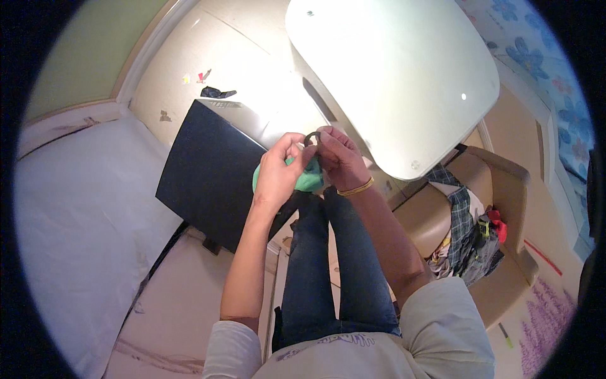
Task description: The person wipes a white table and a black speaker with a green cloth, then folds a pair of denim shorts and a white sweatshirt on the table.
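Note:
Both hands are raised in front of me, over my legs and close together. A small dark loop sits between the fingertips; its material is too small to tell. On its left side, the thumb and forefinger of my left hand pinch it. My right hand, with a yellow band at the wrist, grips the loop's right side. Just below the loop, a soft green item shows between and under the hands. My left hand covers part of it, and I cannot tell whether it is joined to the loop.
A black-topped box stands left of my legs. Ahead to the right is a white glossy tabletop with rounded corners. A brown armchair at right holds a pile of clothes. A dark cloth scrap lies on the floor.

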### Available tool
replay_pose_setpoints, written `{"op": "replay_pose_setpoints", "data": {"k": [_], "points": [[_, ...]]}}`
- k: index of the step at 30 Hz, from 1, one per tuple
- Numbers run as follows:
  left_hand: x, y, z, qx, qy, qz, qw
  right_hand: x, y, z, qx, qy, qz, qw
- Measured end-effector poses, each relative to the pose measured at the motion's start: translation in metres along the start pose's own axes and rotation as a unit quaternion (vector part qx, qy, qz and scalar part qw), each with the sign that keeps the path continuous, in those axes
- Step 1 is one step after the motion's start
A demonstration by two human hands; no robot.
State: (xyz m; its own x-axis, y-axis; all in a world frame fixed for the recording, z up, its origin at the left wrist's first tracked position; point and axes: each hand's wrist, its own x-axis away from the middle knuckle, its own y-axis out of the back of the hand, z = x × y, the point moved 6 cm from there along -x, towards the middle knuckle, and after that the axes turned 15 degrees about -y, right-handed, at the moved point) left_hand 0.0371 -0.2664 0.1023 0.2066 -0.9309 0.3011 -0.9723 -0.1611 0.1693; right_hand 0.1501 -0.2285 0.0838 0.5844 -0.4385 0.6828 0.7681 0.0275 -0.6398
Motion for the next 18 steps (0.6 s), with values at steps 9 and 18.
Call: {"op": "replay_pose_setpoints", "data": {"k": [9, 18], "points": [[-0.001, -0.052, -0.03, 0.022, -0.035, -0.068, 0.997, 0.05, 0.121, 0.05, -0.259, 0.111, 0.029, 0.959], [0.002, -0.195, -0.022, 0.001, -0.027, 0.054, 0.998, 0.105, 0.167, 0.067, -0.216, 0.081, 0.027, 0.973]]}}
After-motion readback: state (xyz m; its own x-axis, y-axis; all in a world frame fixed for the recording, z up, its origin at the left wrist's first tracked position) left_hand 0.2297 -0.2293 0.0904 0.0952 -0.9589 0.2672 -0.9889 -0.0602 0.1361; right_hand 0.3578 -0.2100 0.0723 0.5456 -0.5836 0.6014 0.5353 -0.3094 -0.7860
